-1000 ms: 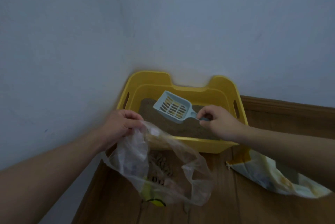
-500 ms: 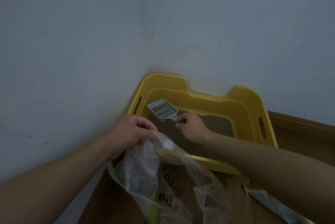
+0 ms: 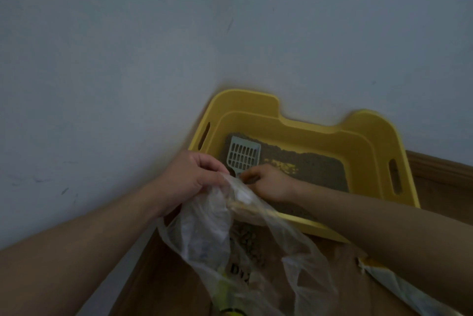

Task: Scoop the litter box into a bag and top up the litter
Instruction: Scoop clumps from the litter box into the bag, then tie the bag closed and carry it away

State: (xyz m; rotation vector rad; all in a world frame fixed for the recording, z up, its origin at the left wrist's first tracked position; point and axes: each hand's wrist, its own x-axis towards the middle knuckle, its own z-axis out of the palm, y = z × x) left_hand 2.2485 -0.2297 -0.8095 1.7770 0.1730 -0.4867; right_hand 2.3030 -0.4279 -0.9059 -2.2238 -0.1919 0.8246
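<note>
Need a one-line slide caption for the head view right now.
Right hand holds a slotted scoop inside the yellow litter box; left hand grips a clear plastic bag at the box's near edge.

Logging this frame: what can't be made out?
Head view only.
Handle of the scoop: covered by the right hand gripping it.
Contents of the plastic bag: blurred behind crumpled film the left hand holds.
Most of the litter sack: cut off by the bottom edge.
Near rim of the litter box: partly behind bag and forearm.

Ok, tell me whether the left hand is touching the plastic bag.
Touching. Head view shows the left hand gripping the top edge of the plastic bag.
</note>
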